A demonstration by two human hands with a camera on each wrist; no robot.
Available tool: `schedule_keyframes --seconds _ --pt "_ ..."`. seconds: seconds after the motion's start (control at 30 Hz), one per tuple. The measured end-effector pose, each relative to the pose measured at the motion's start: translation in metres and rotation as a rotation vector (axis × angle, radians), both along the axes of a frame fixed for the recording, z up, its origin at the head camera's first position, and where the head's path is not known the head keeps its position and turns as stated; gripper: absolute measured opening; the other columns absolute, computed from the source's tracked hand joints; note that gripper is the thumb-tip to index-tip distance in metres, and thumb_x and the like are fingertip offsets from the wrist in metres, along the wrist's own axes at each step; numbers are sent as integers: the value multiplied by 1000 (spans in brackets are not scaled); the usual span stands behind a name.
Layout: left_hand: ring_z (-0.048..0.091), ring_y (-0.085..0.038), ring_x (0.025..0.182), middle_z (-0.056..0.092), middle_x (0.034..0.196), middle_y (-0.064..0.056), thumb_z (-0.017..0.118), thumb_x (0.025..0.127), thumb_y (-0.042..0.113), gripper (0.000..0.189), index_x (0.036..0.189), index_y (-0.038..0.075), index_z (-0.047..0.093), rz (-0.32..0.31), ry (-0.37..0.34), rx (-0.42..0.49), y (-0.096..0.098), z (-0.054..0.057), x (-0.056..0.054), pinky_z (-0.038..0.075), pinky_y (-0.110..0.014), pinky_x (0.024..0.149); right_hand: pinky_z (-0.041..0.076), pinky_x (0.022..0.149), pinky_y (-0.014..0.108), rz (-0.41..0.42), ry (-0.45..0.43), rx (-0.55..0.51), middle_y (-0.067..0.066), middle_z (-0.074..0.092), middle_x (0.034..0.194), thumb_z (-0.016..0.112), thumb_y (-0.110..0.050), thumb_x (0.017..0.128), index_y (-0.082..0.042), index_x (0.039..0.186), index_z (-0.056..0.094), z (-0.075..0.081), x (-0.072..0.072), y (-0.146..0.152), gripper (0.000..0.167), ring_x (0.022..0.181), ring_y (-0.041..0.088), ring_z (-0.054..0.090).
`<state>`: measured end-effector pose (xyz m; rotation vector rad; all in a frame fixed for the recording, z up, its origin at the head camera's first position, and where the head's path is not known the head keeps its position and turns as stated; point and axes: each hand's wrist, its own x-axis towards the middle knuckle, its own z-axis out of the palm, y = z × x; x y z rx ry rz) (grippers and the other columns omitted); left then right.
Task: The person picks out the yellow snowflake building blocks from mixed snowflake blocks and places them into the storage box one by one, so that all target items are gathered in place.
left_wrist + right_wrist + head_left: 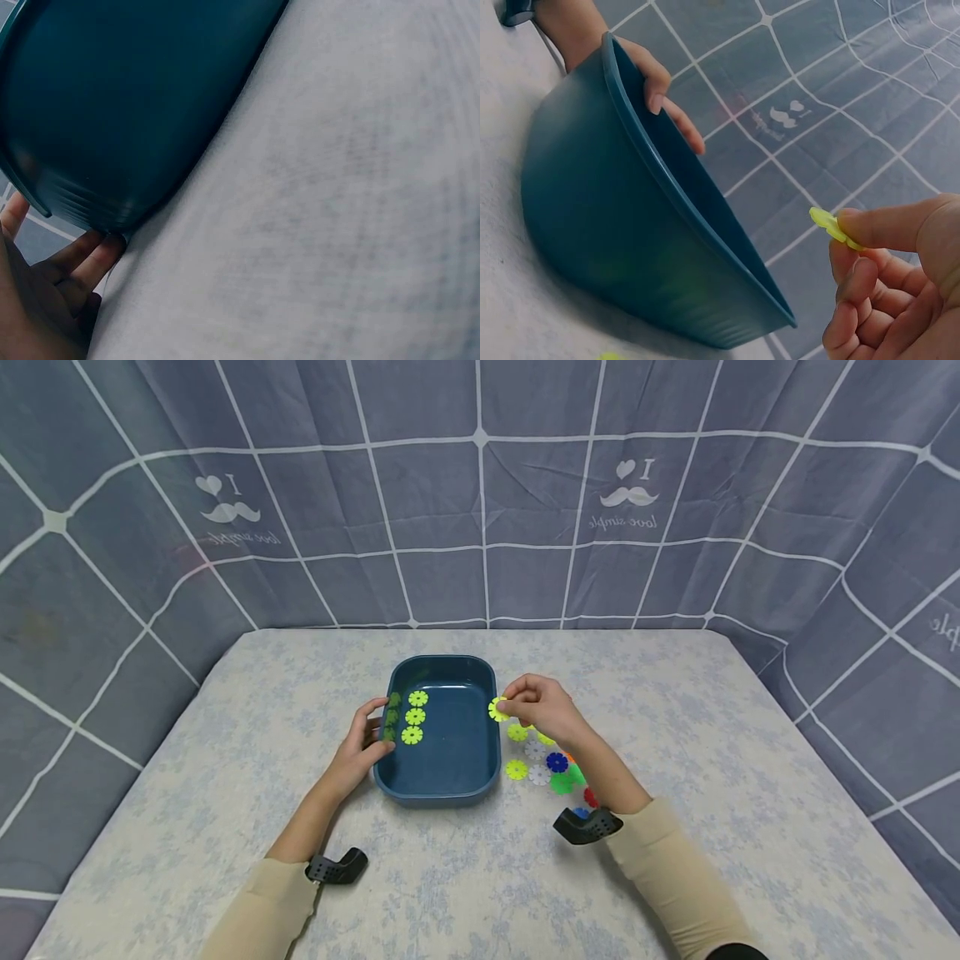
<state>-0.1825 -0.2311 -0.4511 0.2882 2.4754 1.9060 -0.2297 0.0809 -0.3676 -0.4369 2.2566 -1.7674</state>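
Note:
My right hand (pixel 551 706) pinches a yellow snowflake disc (pixel 497 709) between thumb and fingertips, above the right rim of a dark blue plastic basin (pixel 465 797). The right wrist view shows the same disc (pixel 832 227) nearly edge-on. On the basin's left side my left hand (pixel 358 750) grips the rim, its thumb over the edge and its fingers along the outer wall. Inside, three yellow snowflake discs (pixel 414 717) lie in a column near the left wall, which mirrors them. In the left wrist view, fingers (pixel 97 259) touch the basin's outside (pixel 135 112).
Right of the basin lie loose snowflake discs: yellow (pixel 517 769), clear (pixel 539 774), dark blue (pixel 557 762), green (pixel 562 783) and red (pixel 591 797). My right forearm partly covers them. A grey checked curtain (pixel 480 493) surrounds the table (pixel 187 793).

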Motion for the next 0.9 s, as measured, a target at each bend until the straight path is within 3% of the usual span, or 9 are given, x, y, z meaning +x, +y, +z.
schedule_keyframes --seconds 0.23,0.4,0.53,0.77,0.9 --pt "43 -41 127 37 144 -26 52 92 10 69 153 20 22 -7 0 6 0 1 1 35 -56 99 46 67 43 25 -21 -6 10 65 76 69 -10 90 2 98 60 -4 1 -8 17 63 24 50" --pt "42 -42 127 37 144 -27 52 93 9 68 153 18 21 -8 -9 7 2 5 2 34 -56 100 44 68 48 19 -35 7 6 65 75 69 -11 90 0 99 61 -7 2 -14 17 61 20 50" --pt "42 -42 127 37 144 -27 52 93 9 69 153 18 21 -10 -6 7 2 6 3 35 -57 99 48 68 45 14 -32 9 5 65 76 70 -10 89 0 98 61 -11 2 -18 16 60 19 51" --pt "42 -43 128 36 145 -27 52 92 10 70 154 19 20 1 -6 -5 1 3 1 34 -57 100 53 64 30 37 -68 -19 7 65 76 70 -8 89 2 99 60 -11 5 -26 17 57 16 56" --pt "41 -43 128 35 145 -28 51 91 9 71 154 17 19 3 -1 -9 1 2 0 33 -58 101 55 65 30 50 -87 -32 8 65 77 70 -7 89 3 100 60 -9 7 -31 17 58 16 60"
